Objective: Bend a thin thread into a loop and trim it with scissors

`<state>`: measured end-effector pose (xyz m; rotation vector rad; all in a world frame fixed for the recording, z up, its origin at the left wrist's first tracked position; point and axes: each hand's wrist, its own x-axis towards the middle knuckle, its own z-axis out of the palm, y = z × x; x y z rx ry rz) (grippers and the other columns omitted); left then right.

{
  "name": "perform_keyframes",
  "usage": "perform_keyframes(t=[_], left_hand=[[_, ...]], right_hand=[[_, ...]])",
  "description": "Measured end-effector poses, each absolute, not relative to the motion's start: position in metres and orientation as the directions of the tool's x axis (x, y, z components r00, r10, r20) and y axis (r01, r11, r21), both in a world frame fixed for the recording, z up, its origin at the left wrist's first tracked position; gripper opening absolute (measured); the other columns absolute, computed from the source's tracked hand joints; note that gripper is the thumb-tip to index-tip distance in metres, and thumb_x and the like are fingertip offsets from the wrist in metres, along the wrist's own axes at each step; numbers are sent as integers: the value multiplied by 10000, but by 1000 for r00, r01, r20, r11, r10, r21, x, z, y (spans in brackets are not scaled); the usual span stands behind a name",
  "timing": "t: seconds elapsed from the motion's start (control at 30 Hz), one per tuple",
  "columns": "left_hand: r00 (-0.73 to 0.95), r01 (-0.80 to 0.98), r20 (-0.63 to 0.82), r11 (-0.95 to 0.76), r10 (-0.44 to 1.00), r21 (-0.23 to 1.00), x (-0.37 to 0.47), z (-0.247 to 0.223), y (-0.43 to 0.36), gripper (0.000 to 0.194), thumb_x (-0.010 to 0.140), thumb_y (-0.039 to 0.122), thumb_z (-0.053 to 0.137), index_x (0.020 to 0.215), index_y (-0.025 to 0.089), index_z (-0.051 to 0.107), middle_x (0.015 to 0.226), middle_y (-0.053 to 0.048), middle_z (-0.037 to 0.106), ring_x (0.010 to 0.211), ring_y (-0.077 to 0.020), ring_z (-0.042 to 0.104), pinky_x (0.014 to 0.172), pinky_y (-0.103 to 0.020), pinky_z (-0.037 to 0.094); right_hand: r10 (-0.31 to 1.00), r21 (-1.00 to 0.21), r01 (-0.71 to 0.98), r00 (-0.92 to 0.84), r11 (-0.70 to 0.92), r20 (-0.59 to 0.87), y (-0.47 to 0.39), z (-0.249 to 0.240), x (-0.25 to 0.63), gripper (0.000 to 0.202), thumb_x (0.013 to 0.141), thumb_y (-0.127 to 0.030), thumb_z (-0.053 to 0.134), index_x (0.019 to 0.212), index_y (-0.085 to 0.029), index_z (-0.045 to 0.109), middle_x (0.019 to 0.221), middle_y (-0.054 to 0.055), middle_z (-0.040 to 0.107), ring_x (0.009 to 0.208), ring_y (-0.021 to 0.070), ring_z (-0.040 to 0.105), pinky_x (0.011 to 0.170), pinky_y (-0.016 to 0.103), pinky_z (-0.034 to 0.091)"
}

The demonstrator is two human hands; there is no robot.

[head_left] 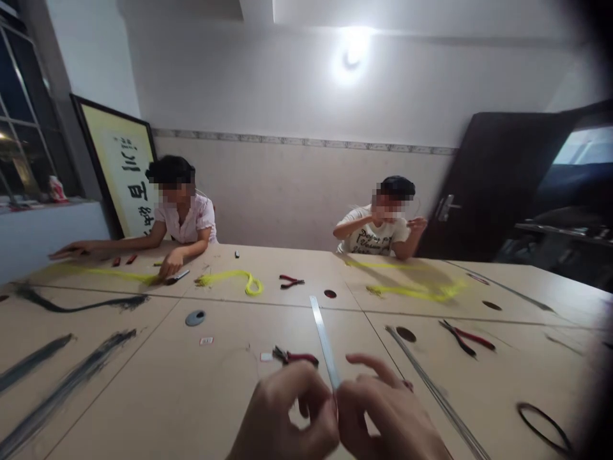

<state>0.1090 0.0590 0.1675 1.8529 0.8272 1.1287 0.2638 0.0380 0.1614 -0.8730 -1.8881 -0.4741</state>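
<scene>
1. On the counter [215,402], just beyond the two hands, lies a metal ruler [322,332], its near end hidden behind them.
2. The left hand [271,409] has its fingers curled, thumb and forefinger drawn together, close against the right hand [395,409].
3. The right hand's fingers bend inward too, with one sticking out; whether either hand grips something small cannot be told.
4. Red-handled pliers [302,359] lie just past the left hand, near a small white card [265,357].
5. Right of the ruler runs a bundle of gray strands [426,375].
6. On the windowsill [79,206] stands what looks like a red-and-white container [56,190]; its contents do not show.
</scene>
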Motion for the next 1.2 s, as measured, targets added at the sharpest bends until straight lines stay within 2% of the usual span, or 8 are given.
perform_keyframes(t=[0.17,0.47,0.57,0.67,0.73,0.93,1.07,1.2], left_hand=[[473,-35,294,-316,831,948,114,172,68,120,732,165,509,614,191,514,565,41,505,557,-106,474,535,-225,387],[455,-167,303,-254,838,953,116,174,63,119,684,132,528,581,186,502,524,59,471,500,-76,421,470,-195,350],[430,-194,322,-262,844,945,113,174,63,128,683,118,521,576,187,509,508,68,462,478,-68,404,448,-188,338],[398,-224,351,-281,848,933,111,174,64,141,684,114,519,566,190,503,503,71,450,472,-67,397,437,-187,335],[378,-243,368,-292,850,925,110,175,64,152,685,114,520,557,192,496,502,70,447,477,-69,402,441,-188,340],[355,-264,377,-296,855,918,110,176,61,147,682,112,542,560,191,522,506,65,477,489,-69,431,457,-185,362],[346,-266,382,-301,857,916,112,176,56,150,684,104,544,568,195,519,522,62,495,503,-73,452,468,-192,381],[340,-261,397,-320,852,911,110,175,52,157,689,93,542,574,197,518,522,65,493,497,-71,447,466,-192,383]], right_hand=[[480,-181,780,-169,598,861,26,164,257,142,854,-71,493,821,-209,490,568,-80,524,467,74,544,793,314,547],[579,-257,841,-79,475,811,9,157,264,85,873,-135,482,825,-195,520,575,-63,547,580,105,617,705,281,542],[711,-325,889,-1,323,703,-2,125,277,125,916,-179,453,829,-169,542,629,-35,578,579,106,604,560,240,518],[855,-347,933,105,92,508,-20,72,292,178,934,-243,533,789,-145,564,539,-82,512,434,74,518,406,181,419],[897,-316,948,179,-46,404,-36,35,302,212,919,-271,572,754,-138,570,627,-48,569,525,88,570,462,201,466],[902,-187,920,380,-345,206,-76,-20,317,199,921,-325,563,1011,-151,597,953,44,618,838,175,618,709,344,536],[913,-130,920,385,-369,135,-73,-15,316,368,906,-406,570,1180,-161,545,1175,96,569,1041,243,574,844,434,503],[933,-88,934,353,-347,66,-64,-11,313,446,874,-423,612,1230,-167,532,1298,119,518,1160,288,517,936,497,448]])
